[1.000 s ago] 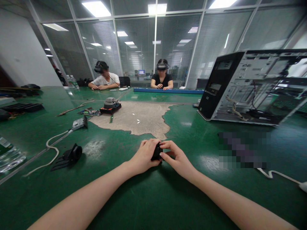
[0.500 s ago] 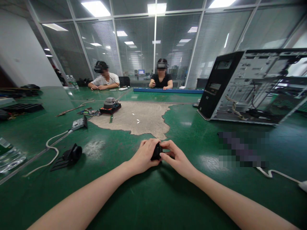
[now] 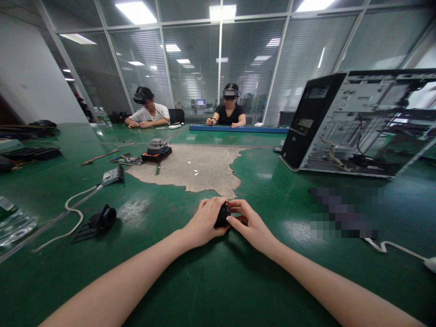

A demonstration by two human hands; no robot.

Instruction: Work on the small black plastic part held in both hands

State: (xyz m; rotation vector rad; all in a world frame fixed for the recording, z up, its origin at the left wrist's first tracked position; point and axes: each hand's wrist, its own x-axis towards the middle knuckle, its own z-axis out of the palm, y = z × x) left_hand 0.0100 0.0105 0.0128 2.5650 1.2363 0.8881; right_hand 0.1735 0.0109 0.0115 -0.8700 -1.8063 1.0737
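Note:
A small black part (image 3: 223, 216) sits between both my hands just above the green table (image 3: 211, 281), near the edge of a worn bare patch (image 3: 197, 170). My left hand (image 3: 204, 222) wraps around its left side with the fingers curled over the top. On the right side, my right hand (image 3: 250, 225) pinches it with thumb and fingertips. Most of the part is hidden by my fingers.
An open computer case (image 3: 361, 122) lies on its side at the right. A black fan-like piece (image 3: 98, 220), a white cable (image 3: 73, 211) and a small metal bracket (image 3: 112, 175) lie at the left. A heatsink assembly (image 3: 156, 150) stands further back. Two people sit at the far end.
My hands and the black part have barely shifted. The person in black at the far end has moved an arm outward.

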